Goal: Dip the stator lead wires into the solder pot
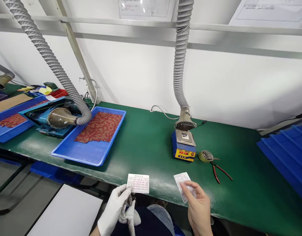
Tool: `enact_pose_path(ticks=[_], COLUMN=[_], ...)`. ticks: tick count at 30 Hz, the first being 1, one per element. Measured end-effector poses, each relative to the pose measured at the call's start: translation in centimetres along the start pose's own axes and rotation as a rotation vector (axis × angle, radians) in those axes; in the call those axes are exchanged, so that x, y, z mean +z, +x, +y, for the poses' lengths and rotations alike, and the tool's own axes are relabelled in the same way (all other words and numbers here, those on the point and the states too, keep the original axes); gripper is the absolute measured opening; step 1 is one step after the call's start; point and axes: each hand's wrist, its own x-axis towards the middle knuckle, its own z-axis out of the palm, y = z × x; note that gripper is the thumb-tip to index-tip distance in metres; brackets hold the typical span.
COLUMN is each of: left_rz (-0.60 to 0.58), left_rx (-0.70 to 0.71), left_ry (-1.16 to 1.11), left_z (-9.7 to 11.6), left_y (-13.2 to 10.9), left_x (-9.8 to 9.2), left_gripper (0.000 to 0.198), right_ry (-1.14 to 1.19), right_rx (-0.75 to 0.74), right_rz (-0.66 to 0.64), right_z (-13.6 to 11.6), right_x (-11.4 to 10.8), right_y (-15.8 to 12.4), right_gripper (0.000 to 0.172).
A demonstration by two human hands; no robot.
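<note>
My left hand point(113, 206), in a white glove, pinches the lower left corner of a white printed card point(138, 183) with handwritten rows. A loose white glove point(131, 218) hangs below the fingers of that same hand. My right hand point(198, 206) is bare and holds a small creased paper slip point(181, 180) between thumb and fingers, over the front edge of the green table point(146, 150). Beyond the slip stands a blue and yellow heated pot point(184, 150) with a lit red display.
A blue tray point(91, 160) of small red ring-shaped parts point(101, 127) lies left of centre. Beside the pot are a round tin point(205, 156) and red-handled pliers point(221, 172). Stacked blue trays point(288, 157) stand far right. A flexible duct point(181, 59) hangs above the pot.
</note>
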Motion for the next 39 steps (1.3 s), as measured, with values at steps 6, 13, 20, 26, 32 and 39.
enact_pose_path(ticks=[6,13,20,26,32,39], left_rz=[-0.025,-0.071,-0.060,-0.042,-0.026,-0.038], left_rx=[-0.004,-0.004,0.003,0.000,-0.001,0.030], left_ry=[-0.006,-0.024,-0.031,-0.033,-0.035,-0.027], left_z=[-0.1,-0.9,-1.3,-1.1,-0.7,-2.2], left_y=[-0.1,0.1,0.2,0.1,-0.1,1.0], left_x=[0.2,0.0,-0.3,-0.2,-0.1,-0.3], left_gripper=[0.037,0.040,0.040,0.039,0.042,0.046], right_ry=[0.035,0.019,-0.033,-0.169,-0.217,-0.240], right_rx=[0.074,0.058,0.021,-0.061,-0.120,-0.127], right_rz=[-0.050,-0.101,-0.024,-0.057,-0.065,-0.090], right_z=[-0.1,0.8,1.3,1.5,2.0,2.1], right_x=[-0.6,-1.1,-0.9,-0.9,-0.9,-1.0], right_y=[0.1,-0.1,-0.1,0.0,0.4,0.6], right_gripper=[0.055,0.074,0.053,0.047,0.043,0.042])
